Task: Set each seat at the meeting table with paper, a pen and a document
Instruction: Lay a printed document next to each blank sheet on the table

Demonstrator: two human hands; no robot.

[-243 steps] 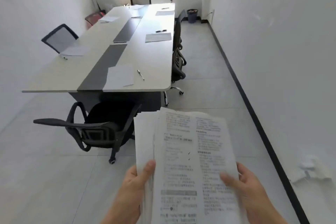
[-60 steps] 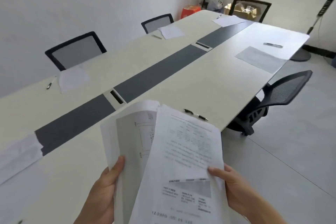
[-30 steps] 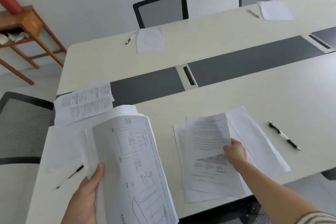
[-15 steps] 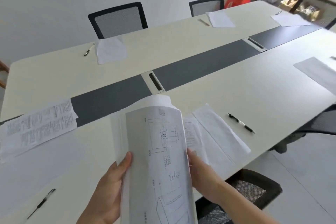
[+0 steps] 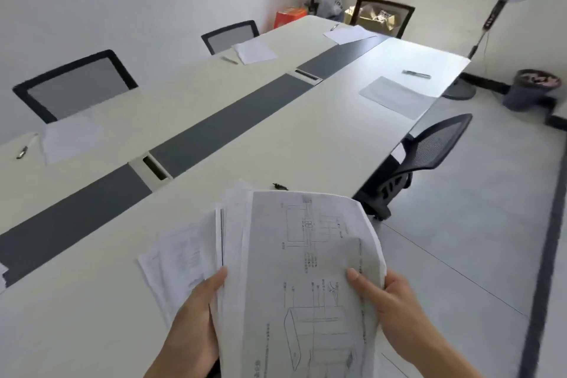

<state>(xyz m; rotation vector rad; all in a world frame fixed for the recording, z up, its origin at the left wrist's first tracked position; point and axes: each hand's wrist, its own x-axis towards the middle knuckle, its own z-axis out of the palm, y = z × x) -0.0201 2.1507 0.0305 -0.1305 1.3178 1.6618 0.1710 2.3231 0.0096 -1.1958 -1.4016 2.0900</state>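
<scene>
I hold a stack of printed documents over the near edge of the long meeting table. My left hand grips its left side, my right hand its right side. Under the stack lies a printed document on the table, and a pen's tip pokes out beyond it. Farther along this side a blank sheet and a pen lie at another seat. Across the table are a sheet with a pen, and a sheet with a pen.
A black mesh chair stands at the table's right side. Two chairs line the far side, one chair stands at the head with a sheet before it. A standing fan and a bin occupy the far right corner.
My right hand has shifted from the stack's middle to its right edge. My view has swung right, toward the far end of the table and the window.
</scene>
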